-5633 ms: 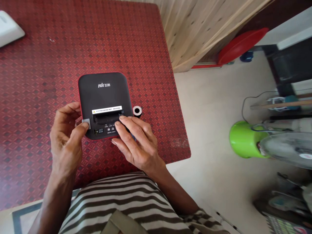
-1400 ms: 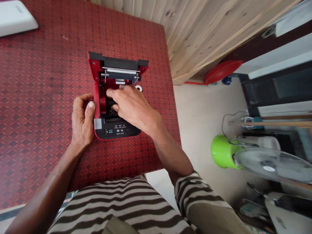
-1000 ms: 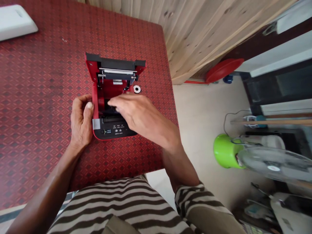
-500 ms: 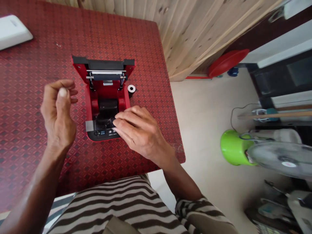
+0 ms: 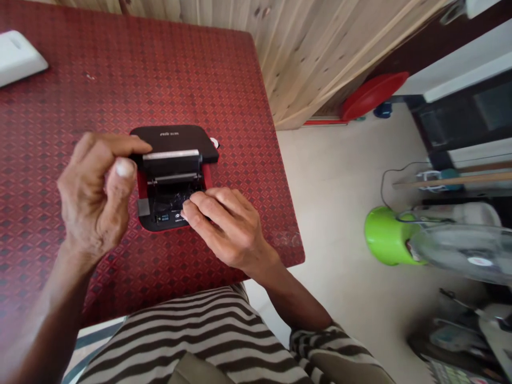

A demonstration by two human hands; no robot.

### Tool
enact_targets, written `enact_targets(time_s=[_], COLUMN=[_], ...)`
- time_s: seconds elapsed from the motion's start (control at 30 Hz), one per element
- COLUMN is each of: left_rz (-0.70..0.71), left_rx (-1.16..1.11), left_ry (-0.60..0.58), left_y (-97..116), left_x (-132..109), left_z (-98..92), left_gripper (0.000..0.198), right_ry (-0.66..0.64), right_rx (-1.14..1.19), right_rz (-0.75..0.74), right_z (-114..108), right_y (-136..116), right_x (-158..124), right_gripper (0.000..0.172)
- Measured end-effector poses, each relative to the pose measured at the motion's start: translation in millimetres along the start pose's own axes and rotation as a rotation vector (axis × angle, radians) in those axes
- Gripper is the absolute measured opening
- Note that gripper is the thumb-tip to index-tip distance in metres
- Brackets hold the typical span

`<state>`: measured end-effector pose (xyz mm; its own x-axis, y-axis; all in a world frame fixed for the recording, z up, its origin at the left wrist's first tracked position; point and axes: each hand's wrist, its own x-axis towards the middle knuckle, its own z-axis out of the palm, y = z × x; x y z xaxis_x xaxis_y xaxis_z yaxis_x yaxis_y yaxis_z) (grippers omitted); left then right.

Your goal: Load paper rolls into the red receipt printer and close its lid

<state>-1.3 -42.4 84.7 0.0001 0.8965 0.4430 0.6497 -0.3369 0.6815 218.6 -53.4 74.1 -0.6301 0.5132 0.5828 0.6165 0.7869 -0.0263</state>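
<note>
A small red and black printer (image 5: pixel 146 221) sits on the table with its black lid (image 5: pixel 172 140) tilted partway down over the body. My left hand (image 5: pixel 98 186) is at the lid's left side, its index fingertip on the lid edge and its thumb held apart. With pinched fingers, my right hand (image 5: pixel 228 221) holds the end of a thin black film (image 5: pixel 170 200) at the front right of the printer; its own fingers partly hide the end. That film comes out from under the lid. The lid covers the inside of the printer.
Behind the printer's right side, a small roll with a white end (image 5: pixel 215 142) is mostly hidden by the lid. A white object (image 5: pixel 20 58) lies at the table's far left. Beyond the red patterned table (image 5: pixel 240 96) are a wooden panel (image 5: pixel 312 53) and a green bucket (image 5: pixel 384 237) on the floor.
The printer lid has swung down from upright to partly lowered. My left hand has moved right onto the lid's edge. My right hand stays at the front with the film.
</note>
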Motion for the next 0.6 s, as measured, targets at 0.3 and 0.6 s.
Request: enact_targets(time_s=[0.3,0.6], left_rz=[0.088,0.214], left_rx=[-0.066,-0.031], left_ry=[-0.081,-0.133], left_y=[-17,-32], left_x=[-35,-38], left_z=[7.1,5.5], left_gripper=[0.040,0.046], right_ry=[0.002,-0.006], right_rx=[0.015,0.010], right_rz=[0.038,0.057], right_z=[4,5], right_y=[-3,-5], right_x=[-4,-9], right_gripper=[0.008,0.012])
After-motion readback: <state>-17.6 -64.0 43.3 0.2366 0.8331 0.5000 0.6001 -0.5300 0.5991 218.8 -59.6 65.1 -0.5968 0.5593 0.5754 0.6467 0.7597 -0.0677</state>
